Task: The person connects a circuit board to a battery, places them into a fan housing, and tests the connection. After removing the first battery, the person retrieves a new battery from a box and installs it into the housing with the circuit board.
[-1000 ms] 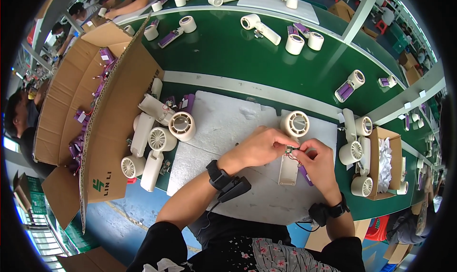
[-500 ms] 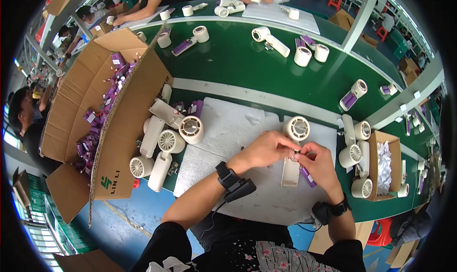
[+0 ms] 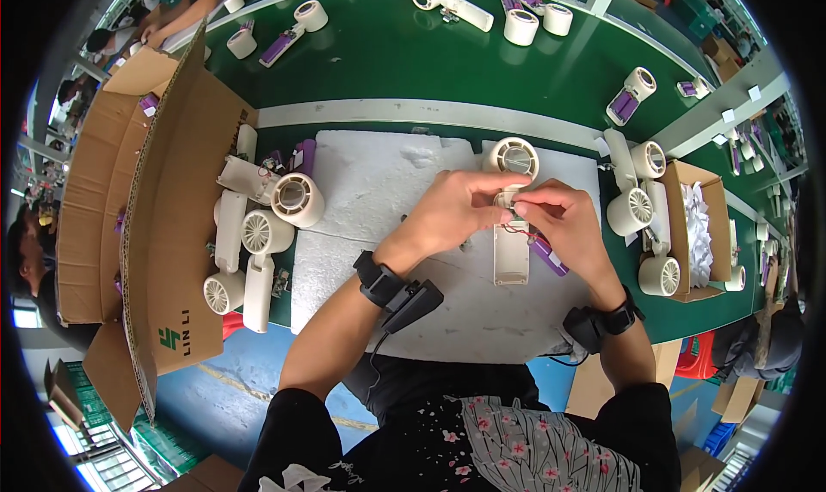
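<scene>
A white handheld fan (image 3: 511, 264) lies on the foam sheet with its handle open and its round head pointing away from me. Over the neck of this fan, my left hand (image 3: 452, 208) is closed, its index finger and thumb against the parts there. My right hand (image 3: 564, 225) pinches at the same spot, but its fingertips hide whatever small piece is between them. Thin red wires run below the fingertips. Beside the handle, under my right hand, rests a purple battery pack (image 3: 548, 257) joined to the wires.
White foam sheets (image 3: 370, 294) cover the work area. Several fan bodies (image 3: 267, 231) are piled at left, beside a tall cardboard box (image 3: 185, 234). At right, more fans (image 3: 630, 211) stand near a small carton (image 3: 677, 234) of white packets. Fans with purple batteries (image 3: 625, 105) sit on the green bench beyond.
The whole view has shifted, so the bench things appear higher and slightly left. Both hands stay at the fan's neck, and the red wires now show more plainly below the fingers.
</scene>
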Available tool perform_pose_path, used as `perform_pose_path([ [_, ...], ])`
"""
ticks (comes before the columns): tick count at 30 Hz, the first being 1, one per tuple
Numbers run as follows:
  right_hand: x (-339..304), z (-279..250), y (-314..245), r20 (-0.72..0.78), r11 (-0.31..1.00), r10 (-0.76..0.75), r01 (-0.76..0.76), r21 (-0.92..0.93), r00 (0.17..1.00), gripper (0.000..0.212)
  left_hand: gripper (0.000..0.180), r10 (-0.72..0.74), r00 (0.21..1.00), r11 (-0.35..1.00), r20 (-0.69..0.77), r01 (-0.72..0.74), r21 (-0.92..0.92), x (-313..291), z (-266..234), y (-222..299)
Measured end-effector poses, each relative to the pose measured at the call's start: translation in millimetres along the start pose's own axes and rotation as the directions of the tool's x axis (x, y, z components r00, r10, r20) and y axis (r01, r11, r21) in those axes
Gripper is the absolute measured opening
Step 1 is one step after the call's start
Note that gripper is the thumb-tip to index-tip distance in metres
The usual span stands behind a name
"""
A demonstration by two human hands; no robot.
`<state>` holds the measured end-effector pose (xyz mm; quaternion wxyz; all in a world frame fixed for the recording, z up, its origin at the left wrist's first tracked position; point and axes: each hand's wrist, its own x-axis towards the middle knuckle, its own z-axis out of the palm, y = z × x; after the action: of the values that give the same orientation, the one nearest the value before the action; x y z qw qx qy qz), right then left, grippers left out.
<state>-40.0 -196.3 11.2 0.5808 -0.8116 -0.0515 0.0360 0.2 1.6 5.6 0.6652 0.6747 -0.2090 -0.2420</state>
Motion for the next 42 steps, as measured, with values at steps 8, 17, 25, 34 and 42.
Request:
perform_pose_path([
  [8,9.4,-2.8,6.3,0.108,0.988,0.056,-0.071,0.139,0.993,0.009,0.063,0.015,1.000,0.996,-0.009,-0.014,0.091,-2.1,1.3,3.4],
  [17,10.4,-4.5,8.3,0.168,0.986,-0.012,-0.017,0.167,0.986,0.007,0.063,0.068,0.997,0.992,-0.031,-0.064,0.106,-0.5,-0.6,-3.1],
  [25,5.7,-7.7,-2.1,0.136,0.999,-0.027,0.025,0.020,0.990,0.010,0.065,0.026,0.999,0.994,0.024,-0.028,0.102,-0.4,-3.6,0.3],
  [34,4.5,-17.6,-8.6,0.255,0.987,0.156,-0.160,-0.006,0.954,0.027,0.050,0.016,0.997,0.947,0.071,-0.038,0.319,-0.6,-2.6,8.4],
  [42,3.2,-12.5,-6.6,0.213,0.990,0.138,-0.141,-0.003,0.967,0.028,0.027,0.254,0.961,0.859,0.106,-0.274,0.432,-1.6,-1.0,-3.7],
])
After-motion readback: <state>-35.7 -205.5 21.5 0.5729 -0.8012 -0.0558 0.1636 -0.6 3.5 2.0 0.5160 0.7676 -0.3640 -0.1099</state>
